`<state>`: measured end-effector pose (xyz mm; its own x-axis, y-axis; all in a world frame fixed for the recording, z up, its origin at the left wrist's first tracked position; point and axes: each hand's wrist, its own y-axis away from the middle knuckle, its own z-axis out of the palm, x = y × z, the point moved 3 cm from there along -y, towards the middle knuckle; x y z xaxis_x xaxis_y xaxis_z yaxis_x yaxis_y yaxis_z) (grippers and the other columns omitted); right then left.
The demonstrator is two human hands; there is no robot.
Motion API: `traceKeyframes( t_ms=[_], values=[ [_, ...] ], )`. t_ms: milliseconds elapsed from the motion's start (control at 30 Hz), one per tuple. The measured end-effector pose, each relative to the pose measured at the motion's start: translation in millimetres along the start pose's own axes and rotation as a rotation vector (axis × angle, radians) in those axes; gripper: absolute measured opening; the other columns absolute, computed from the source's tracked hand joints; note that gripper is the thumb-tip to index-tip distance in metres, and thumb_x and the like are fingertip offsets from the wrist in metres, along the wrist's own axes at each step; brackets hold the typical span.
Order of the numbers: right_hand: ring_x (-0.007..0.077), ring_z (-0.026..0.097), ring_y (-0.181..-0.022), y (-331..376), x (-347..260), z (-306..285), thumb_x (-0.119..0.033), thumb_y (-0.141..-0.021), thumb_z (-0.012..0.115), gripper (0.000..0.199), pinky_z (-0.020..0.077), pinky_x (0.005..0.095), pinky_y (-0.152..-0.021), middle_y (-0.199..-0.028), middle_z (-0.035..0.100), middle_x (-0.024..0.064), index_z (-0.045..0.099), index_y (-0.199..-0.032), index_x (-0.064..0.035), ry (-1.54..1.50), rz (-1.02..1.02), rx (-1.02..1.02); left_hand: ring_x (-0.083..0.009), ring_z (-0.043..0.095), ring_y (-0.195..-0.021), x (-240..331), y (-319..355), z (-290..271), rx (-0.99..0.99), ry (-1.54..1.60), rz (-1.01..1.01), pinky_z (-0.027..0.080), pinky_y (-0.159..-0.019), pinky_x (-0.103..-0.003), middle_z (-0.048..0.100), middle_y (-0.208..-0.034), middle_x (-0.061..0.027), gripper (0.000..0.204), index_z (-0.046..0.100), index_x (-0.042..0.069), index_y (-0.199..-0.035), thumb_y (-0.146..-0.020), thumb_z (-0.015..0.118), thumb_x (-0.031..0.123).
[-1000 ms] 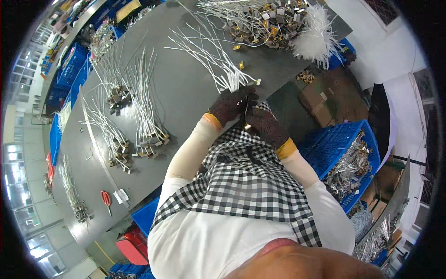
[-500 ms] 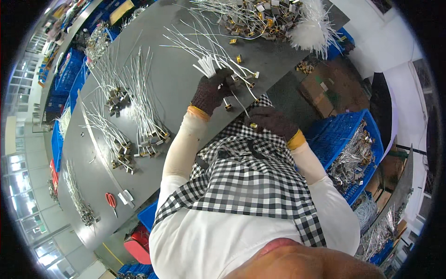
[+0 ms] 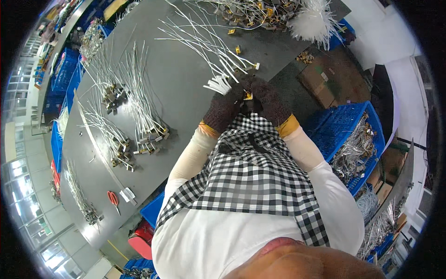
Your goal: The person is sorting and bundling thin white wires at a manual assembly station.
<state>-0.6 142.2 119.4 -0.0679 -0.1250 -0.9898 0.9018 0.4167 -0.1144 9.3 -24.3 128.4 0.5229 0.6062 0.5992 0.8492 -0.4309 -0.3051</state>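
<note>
My left hand (image 3: 223, 108), in a dark knit glove, is closed around a bunch of short white tubes (image 3: 217, 85) that fan out past its fingers. My right hand (image 3: 271, 101), gloved alike, meets it at the table's near edge. A small yellow-and-dark wired part (image 3: 248, 96) shows between the two hands, pinched by the right fingers as far as I can see. The fingertips are partly hidden. Just beyond the hands lie long white wires (image 3: 211, 51) with small parts on their near ends.
Bundles of wired parts (image 3: 151, 139) lie on the grey table (image 3: 179, 111) at left, beside a long ruler (image 3: 100, 151) and red-handled scissors (image 3: 113, 198). A heap of parts (image 3: 253, 14) and a white tuft of strands (image 3: 316, 23) sit at the back. A blue crate (image 3: 344, 139) stands right.
My right hand has moved up and left, and my left hand slightly down and right, so both now touch. The small wired part has come up between them.
</note>
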Motion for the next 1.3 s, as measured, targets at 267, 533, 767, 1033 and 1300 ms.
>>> traceKeyframes(
  t_ms=[267, 533, 767, 1033, 1300],
  values=[
    [0.0106, 0.057, -0.089, -13, -13, 21, -0.026, -0.098, 0.057, 0.041, 0.0502, 0.0274, -0.075, -0.112, 0.061, 0.0021, 0.053, -0.134, -0.0063, -0.707, 0.263, 0.014, -0.0337, 0.057, -0.111, -2, -5, -10, -0.206, -0.194, -0.076, 0.046, -0.094, -0.042, 0.058, -0.124, -0.0158, 0.043, 0.054, 0.007, -0.130, -0.087, 0.059, 0.005],
    [0.0138, 0.058, -0.081, -15, -19, 19, -0.017, -0.095, 0.059, 0.029, 0.0497, 0.0267, -0.071, -0.105, 0.061, 0.0053, 0.058, -0.121, -0.0038, -0.460, 0.366, 0.053, -0.0271, 0.065, -0.106, -26, -25, -31, 0.117, 0.069, -0.045, 0.053, -0.086, -0.033, 0.059, -0.127, -0.0144, 0.043, 0.052, 0.009, -0.133, -0.091, 0.059, 0.011],
    [0.0208, 0.060, -0.105, -7, -2, 13, -0.019, -0.097, 0.056, 0.033, 0.0522, 0.0339, -0.083, -0.119, 0.061, 0.0100, 0.055, -0.126, -0.0027, 0.022, 0.309, 0.064, -0.0289, 0.064, -0.084, -20, -20, -31, 0.156, -0.198, -0.171, 0.053, -0.073, -0.036, 0.064, -0.104, -0.0176, 0.038, 0.056, 0.012, -0.131, -0.094, 0.052, 0.011],
    [0.0148, 0.060, -0.097, -19, -11, 28, -0.022, -0.098, 0.055, 0.036, 0.0510, 0.0292, -0.080, -0.113, 0.062, 0.0065, 0.054, -0.129, -0.0029, -0.560, 0.330, 0.157, -0.0125, 0.060, -0.083, -3, -24, -24, 0.194, 0.811, -0.348, 0.049, -0.071, -0.027, 0.064, -0.101, -0.0066, 0.027, 0.057, -0.002, -0.118, -0.096, 0.056, 0.014],
    [0.0123, 0.060, -0.091, -20, -8, 32, -0.018, -0.097, 0.057, 0.029, 0.0516, 0.0282, -0.075, -0.107, 0.063, 0.0023, 0.059, -0.123, -0.0053, -0.673, 0.305, 0.170, -0.0184, 0.063, -0.095, -13, -20, -7, 0.247, 0.908, -0.524, 0.052, -0.082, -0.032, 0.065, -0.104, -0.0080, 0.025, 0.060, 0.003, -0.118, -0.095, 0.056, 0.012]
  ],
)
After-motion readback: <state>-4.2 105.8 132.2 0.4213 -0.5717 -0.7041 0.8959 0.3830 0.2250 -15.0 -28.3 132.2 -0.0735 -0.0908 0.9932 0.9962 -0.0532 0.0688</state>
